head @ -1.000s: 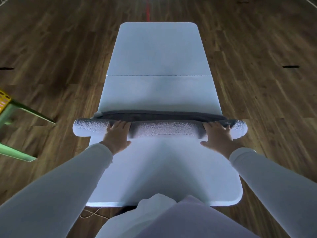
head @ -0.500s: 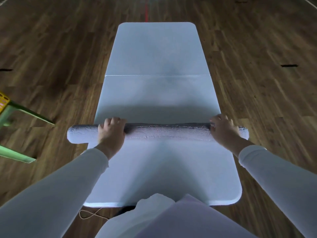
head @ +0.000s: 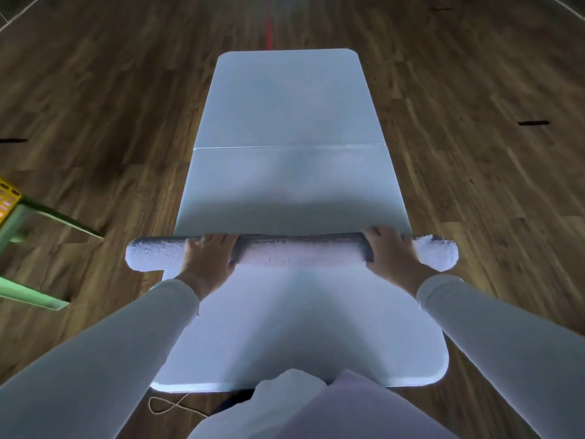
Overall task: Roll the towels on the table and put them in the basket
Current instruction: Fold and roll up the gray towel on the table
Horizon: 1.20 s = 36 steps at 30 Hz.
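A grey towel (head: 297,253) lies rolled into one long tube across the white table (head: 291,185), both ends sticking out past the table's sides. My left hand (head: 207,258) wraps over the roll near its left part, fingers curled over the top. My right hand (head: 391,253) grips the roll near its right end in the same way. A yellow basket (head: 8,198) shows only as a corner at the far left edge.
The yellow basket sits on a green stand (head: 34,217) on the wooden floor to my left. A thin cord (head: 171,407) lies on the floor under the table's near edge. My lap fills the bottom of the view.
A flat strip of towel beyond the roll a second ago is now wound in. My hands went from flat on the roll to closed around it.
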Each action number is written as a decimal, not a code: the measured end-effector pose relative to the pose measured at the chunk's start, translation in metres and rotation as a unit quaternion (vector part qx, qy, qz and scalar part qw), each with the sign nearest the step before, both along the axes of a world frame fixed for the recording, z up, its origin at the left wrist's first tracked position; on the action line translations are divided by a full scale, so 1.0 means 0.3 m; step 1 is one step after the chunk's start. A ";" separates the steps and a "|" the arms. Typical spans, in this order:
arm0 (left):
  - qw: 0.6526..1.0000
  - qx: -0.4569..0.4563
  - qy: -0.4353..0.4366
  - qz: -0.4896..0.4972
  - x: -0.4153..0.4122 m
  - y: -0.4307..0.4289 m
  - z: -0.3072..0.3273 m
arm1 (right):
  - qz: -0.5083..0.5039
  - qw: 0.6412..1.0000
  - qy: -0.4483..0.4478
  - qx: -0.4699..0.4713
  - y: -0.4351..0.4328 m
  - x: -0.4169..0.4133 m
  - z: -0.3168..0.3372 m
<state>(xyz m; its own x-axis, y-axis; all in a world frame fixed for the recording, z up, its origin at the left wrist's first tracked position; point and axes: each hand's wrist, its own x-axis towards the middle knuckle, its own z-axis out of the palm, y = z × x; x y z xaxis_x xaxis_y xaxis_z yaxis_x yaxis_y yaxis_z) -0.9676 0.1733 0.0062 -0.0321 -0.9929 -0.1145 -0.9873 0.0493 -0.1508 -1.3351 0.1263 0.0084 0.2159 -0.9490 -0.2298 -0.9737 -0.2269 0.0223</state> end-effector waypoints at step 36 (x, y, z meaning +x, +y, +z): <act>0.980 0.075 0.160 -0.092 0.093 0.053 -0.071 | 0.146 0.973 -0.124 0.126 -0.037 -0.043 -0.013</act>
<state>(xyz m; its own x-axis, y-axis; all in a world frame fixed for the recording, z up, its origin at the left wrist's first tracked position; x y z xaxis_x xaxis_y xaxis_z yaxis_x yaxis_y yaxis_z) -0.9397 0.1892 -0.0151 -0.2675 -0.9396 -0.2135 -0.9552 0.2295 0.1868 -1.3481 0.1152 0.0046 0.5470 -0.7590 -0.3531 -0.8348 -0.4634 -0.2972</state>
